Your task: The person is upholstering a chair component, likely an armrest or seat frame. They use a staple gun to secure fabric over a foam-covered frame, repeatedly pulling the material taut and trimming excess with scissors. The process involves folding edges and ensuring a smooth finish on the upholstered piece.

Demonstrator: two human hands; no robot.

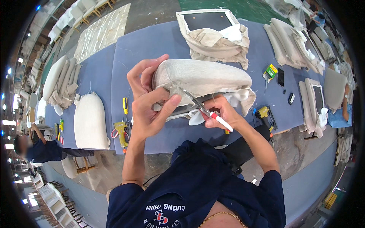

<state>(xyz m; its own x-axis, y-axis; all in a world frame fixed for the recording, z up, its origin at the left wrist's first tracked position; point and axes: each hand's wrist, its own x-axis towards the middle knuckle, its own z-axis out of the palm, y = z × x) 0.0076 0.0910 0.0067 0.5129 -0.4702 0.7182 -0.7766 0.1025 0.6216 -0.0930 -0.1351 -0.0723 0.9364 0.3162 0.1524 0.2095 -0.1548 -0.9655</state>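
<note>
Left hand (152, 99), half-curled, grips cushion (205, 74) at left end; right hand (223, 113) curled round scissors (201, 106), tips at cushion's near side. Best: fabric (173, 90) taut, snips shallow.

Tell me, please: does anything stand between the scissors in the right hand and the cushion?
Nothing visible does. From the right hand, the scissors reach the cushion's cloth directly. The left hand is close beside the tips, but not visibly between.
</note>
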